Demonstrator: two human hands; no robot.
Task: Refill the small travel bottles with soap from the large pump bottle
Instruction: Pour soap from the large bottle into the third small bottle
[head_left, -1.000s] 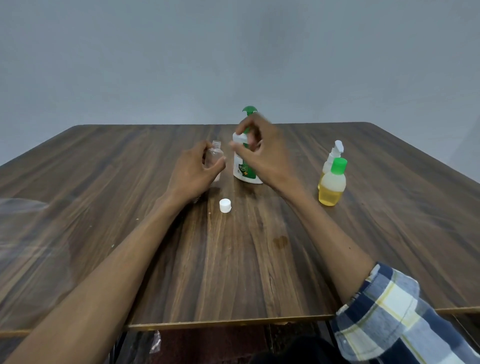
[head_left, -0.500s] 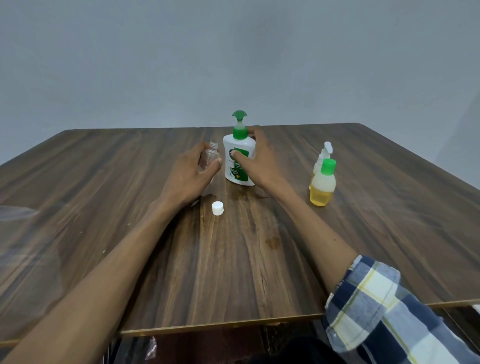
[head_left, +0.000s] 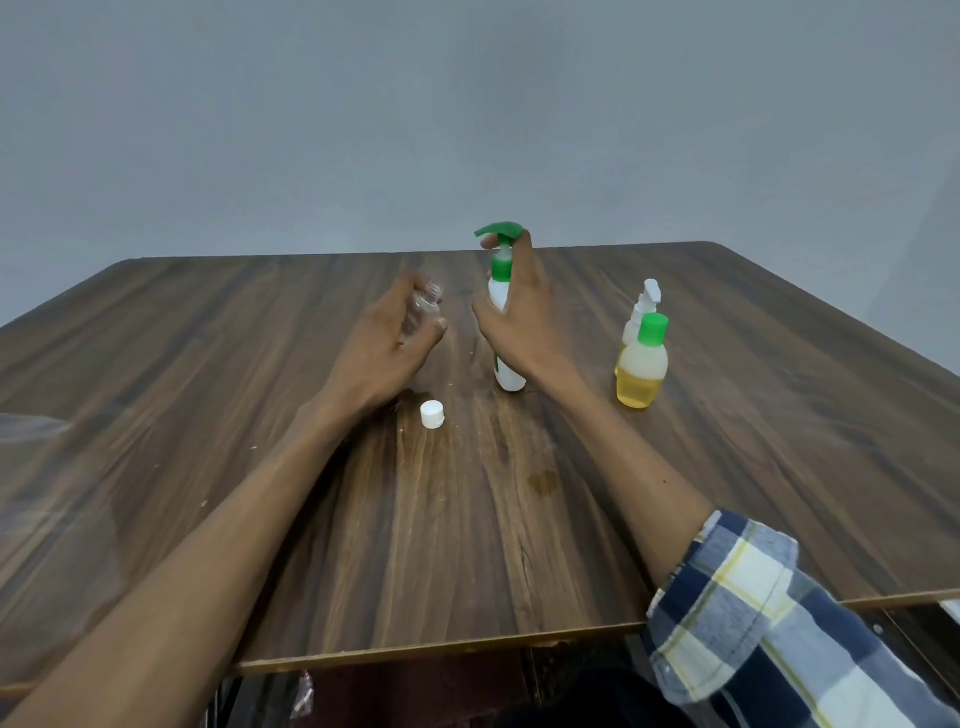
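We are early on: our left hand (head_left: 384, 343) grips the uncapped, empty small bottle (head_left: 427, 306), our right hand (head_left: 519, 317) wraps the pump bottle (head_left: 501, 291), nothing pumped yet.

Single head-worn wide-angle view, facing forward and down across the table (head_left: 779, 467). Near edge lies low in frame; far edge and wall (head_left: 467, 104) fill the upper half. Forearms enter from below.
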